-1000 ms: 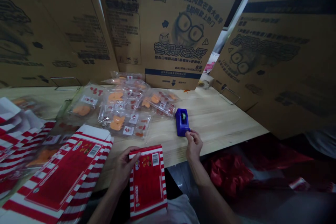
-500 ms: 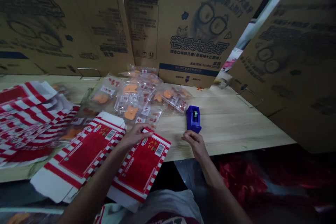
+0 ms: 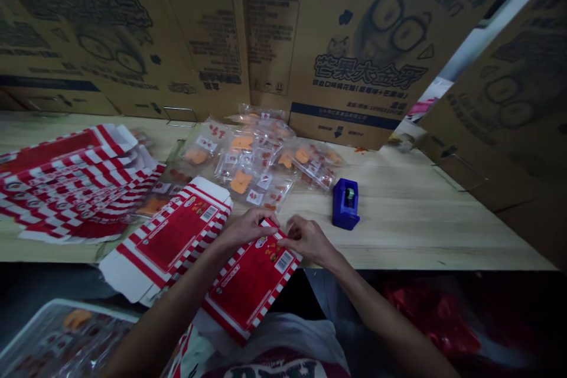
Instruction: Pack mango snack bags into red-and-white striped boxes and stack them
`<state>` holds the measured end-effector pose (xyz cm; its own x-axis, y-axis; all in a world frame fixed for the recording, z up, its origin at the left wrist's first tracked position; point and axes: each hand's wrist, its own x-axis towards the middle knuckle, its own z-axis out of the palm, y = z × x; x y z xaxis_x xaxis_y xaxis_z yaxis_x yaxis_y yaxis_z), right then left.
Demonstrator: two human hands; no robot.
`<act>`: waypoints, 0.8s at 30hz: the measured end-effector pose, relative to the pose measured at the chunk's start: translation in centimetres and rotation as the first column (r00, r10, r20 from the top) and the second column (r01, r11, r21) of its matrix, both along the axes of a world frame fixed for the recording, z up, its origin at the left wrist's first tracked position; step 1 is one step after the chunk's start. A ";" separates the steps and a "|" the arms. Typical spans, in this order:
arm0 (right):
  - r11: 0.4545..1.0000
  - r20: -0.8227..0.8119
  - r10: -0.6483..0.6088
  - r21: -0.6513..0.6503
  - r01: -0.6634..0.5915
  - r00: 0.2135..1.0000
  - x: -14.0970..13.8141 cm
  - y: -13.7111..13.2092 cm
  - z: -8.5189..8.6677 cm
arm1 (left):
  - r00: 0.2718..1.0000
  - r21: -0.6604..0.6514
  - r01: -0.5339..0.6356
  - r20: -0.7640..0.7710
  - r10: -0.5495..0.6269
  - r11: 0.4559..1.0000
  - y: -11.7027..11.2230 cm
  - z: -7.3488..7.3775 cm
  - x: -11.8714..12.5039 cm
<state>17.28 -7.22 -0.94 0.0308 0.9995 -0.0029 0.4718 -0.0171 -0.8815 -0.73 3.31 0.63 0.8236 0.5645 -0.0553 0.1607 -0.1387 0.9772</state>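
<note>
A red box with white stripes (image 3: 248, 283) lies tilted over the front edge of the wooden table (image 3: 420, 224). My left hand (image 3: 245, 228) grips its top end, fingers curled round the edge. My right hand (image 3: 306, 239) meets it at the same top corner, thumb and fingers pinched together; whether a bit of tape is in them is hidden. A small blue tape dispenser (image 3: 345, 204) stands just right of my right hand.
A pile of clear candy packets (image 3: 261, 156) lies behind the box. A flat red-striped carton (image 3: 175, 236) lies to the left, a stack of several more (image 3: 71, 180) beyond it. Large cardboard cartons (image 3: 354, 41) wall the table's back and right. A clear tray (image 3: 57, 339) sits bottom left.
My right hand has left the tape dispenser and come left to the box's top end. The left hand has tilted the box and laid it over the table edge. The view has swung left.
</note>
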 end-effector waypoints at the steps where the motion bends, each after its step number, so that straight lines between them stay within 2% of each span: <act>1: 0.998 -0.124 0.025 -0.058 -0.032 0.992 0.1 -0.1 0.0 | 1.000 -0.004 0.013 0.006 -0.013 1.000 -0.2 0.3 -0.1; 3: 0.974 -0.392 0.074 -0.168 -0.150 0.917 0.3 -0.3 0.0 | 1.000 0.002 0.026 0.016 -0.026 1.000 -0.6 1.0 -0.2; 6: 0.917 -0.708 0.005 -0.278 -0.286 0.706 0.4 -0.6 -0.1 | 0.998 -0.001 0.036 0.043 -0.036 0.999 -1.4 1.7 -0.3; 8: 0.890 -0.813 -0.084 -0.321 -0.324 0.576 0.2 -0.6 -0.5 | 0.996 -0.016 0.056 0.069 -0.054 0.998 -1.6 1.9 -0.5; 10: 0.886 -0.847 -0.137 -0.337 -0.319 0.513 0.0 -0.2 -1.0 | 0.996 -0.023 0.037 0.080 -0.035 0.999 -1.6 1.9 -0.9; 12: 0.918 -0.845 -0.166 -0.321 -0.233 0.508 -0.2 0.5 -1.5 | 0.991 -0.026 -0.098 0.085 0.100 0.995 -1.4 1.8 -1.5; 14: 0.951 -0.841 -0.197 -0.290 -0.111 0.505 -0.2 1.0 -1.8 | 0.933 -0.051 -0.343 0.099 0.346 0.938 -1.3 1.6 -2.3; 15: 0.959 -0.838 -0.211 -0.277 -0.059 0.503 -0.3 1.2 -1.8 | 0.865 -0.077 -0.483 0.116 0.489 0.872 -1.4 1.4 -2.7; 17: 0.973 -0.832 -0.190 -0.231 -0.015 0.522 -0.4 1.0 -1.9 | 0.680 -0.140 -0.704 0.146 0.718 0.696 -2.1 0.7 -3.6; 18: 0.980 -0.820 -0.148 -0.196 -0.027 0.552 -0.4 0.7 -1.9 | 0.597 -0.156 -0.773 0.153 0.788 0.615 -2.7 0.3 -4.0; 19: 0.986 -0.799 -0.089 -0.154 -0.060 0.594 -0.5 0.4 -2.0 | 0.540 -0.136 -0.818 0.156 0.827 0.559 -3.4 -0.2 -4.5; 20: 0.989 -0.768 -0.020 -0.110 -0.102 0.640 -0.5 0.1 -2.2 | 0.519 -0.059 -0.844 0.160 0.840 0.533 -4.2 -0.6 -4.9; 22: 0.976 -0.680 0.121 -0.052 -0.211 0.724 -0.4 -0.2 -2.5 | 0.555 0.254 -0.822 0.156 0.817 0.510 -5.9 -1.3 -5.7; 23: 0.963 -0.627 0.178 -0.046 -0.265 0.758 -0.3 -0.2 -2.7 | 0.614 0.445 -0.739 0.133 0.778 0.507 -6.6 -1.5 -6.0; 24: 0.946 -0.572 0.235 -0.050 -0.320 0.786 0.0 0.0 -2.9 | 0.695 0.614 -0.597 0.075 0.715 0.516 -7.3 -1.6 -6.1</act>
